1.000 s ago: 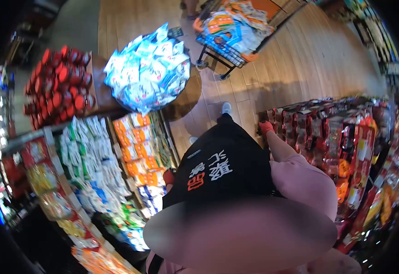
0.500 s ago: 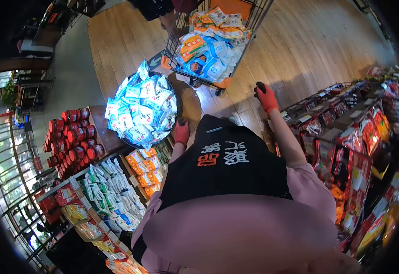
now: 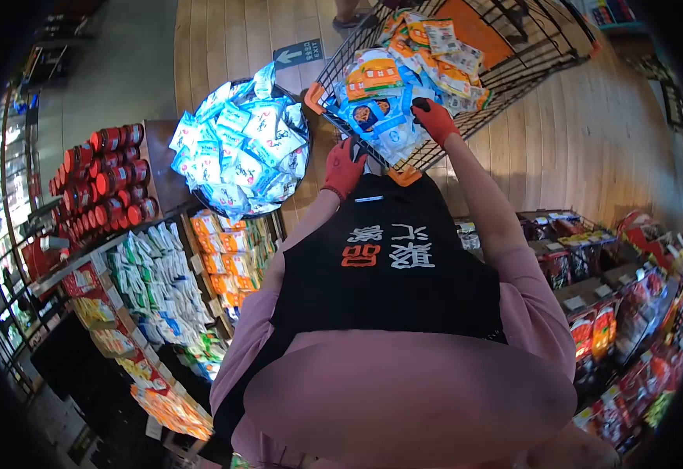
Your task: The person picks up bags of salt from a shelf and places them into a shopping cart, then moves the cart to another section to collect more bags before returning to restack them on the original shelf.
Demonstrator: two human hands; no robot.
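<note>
Shopping cart (image 3: 488, 41) stands at one o'clock, heaped with orange and blue-white packets (image 3: 380, 74); from the left, red-lidded jars (image 3: 107, 184) are stacked between nine and ten, orange packs (image 3: 220, 262) fill a display at nine, and a round heap of blue-white bags (image 3: 236, 160) sits at ten; the left hand (image 3: 345, 170), gloved in red, is at twelve by the cart's near edge, though I cannot tell whether it grips; the right hand (image 3: 435, 123), at one, is over the packets, fingers curled, whether around one I cannot tell; red packages (image 3: 603, 332) line shelves between three and four.
</note>
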